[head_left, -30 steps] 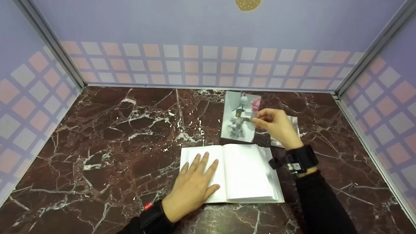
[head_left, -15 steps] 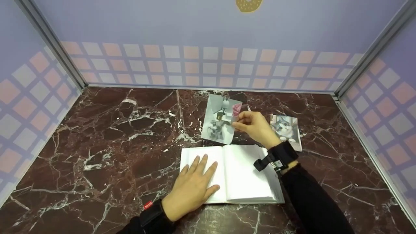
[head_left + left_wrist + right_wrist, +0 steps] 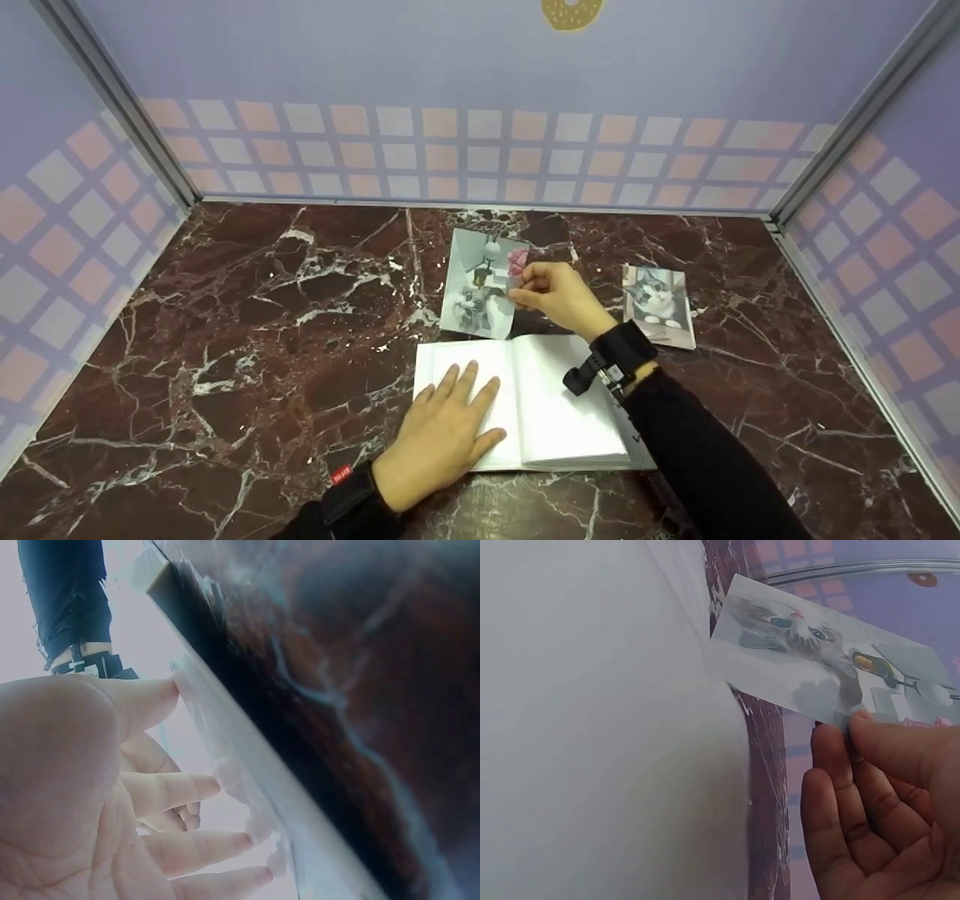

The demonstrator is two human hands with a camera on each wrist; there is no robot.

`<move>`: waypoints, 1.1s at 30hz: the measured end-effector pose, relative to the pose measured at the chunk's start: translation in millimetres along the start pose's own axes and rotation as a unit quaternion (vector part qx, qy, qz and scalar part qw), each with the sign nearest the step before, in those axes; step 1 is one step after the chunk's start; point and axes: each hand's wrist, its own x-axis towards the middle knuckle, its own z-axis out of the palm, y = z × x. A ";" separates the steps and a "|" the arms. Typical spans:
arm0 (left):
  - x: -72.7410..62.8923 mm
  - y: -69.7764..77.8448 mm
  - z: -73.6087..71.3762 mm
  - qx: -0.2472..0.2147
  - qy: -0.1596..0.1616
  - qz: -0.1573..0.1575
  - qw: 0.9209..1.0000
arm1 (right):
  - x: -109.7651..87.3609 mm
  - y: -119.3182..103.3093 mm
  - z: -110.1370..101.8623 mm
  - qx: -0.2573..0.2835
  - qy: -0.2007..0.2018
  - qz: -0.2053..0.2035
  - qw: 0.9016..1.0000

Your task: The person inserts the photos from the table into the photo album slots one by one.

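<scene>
My right hand (image 3: 551, 294) pinches the right edge of a photo (image 3: 480, 285) between thumb and fingers. The right wrist view shows a kitten on this photo (image 3: 787, 630), with a pink patch near one end. It is held above the table, just beyond the top edge of an open photo album (image 3: 566, 412). My left hand (image 3: 442, 435) lies flat with spread fingers on the album's left page (image 3: 491, 367). In the left wrist view the fingertips of the left hand (image 3: 112, 787) touch the clear page sleeve.
Right of the right hand, a second cat photo (image 3: 660, 307) lies on the dark marble table (image 3: 262, 337). Purple panels (image 3: 480, 75) with pink and white squares stand along the back and both sides.
My right hand has carried the kitten photo to the left and slightly nearer, uncovering the second cat photo. The left hand has stayed on the album.
</scene>
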 end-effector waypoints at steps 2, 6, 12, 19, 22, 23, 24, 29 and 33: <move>0.0 0.3 -0.3 0.003 -0.001 0.001 1.000 | 0.4 -0.3 1.2 0.004 -0.002 0.004 1.000; -1.0 0.5 -0.7 -0.002 0.007 0.005 1.000 | 1.1 0.2 2.3 0.016 -0.005 0.007 1.000; -2.3 -0.8 -1.3 -0.022 0.005 0.007 1.000 | 3.2 2.6 5.6 0.024 -0.006 0.000 1.000; -1.9 -1.2 -1.3 -0.015 -0.001 0.003 1.000 | 5.1 2.0 11.8 0.037 -0.008 0.002 0.999; -1.9 -1.0 -1.3 -0.010 0.001 0.003 1.000 | 5.0 1.6 13.6 0.034 -0.010 0.005 0.999; -2.0 -0.9 -1.3 -0.008 0.002 0.004 1.000 | 4.8 1.5 14.0 0.033 -0.011 0.006 0.999; -2.0 -0.8 -1.3 -0.006 0.003 0.004 1.000 | 4.5 1.2 14.4 0.032 -0.012 0.008 0.999; -1.8 -0.4 -0.8 0.002 0.007 0.007 1.000 | 4.1 1.8 16.4 0.035 -0.015 0.009 0.999; -1.6 -0.1 -0.4 0.010 0.013 0.009 1.000 | 4.3 3.2 17.9 0.042 -0.018 0.011 0.999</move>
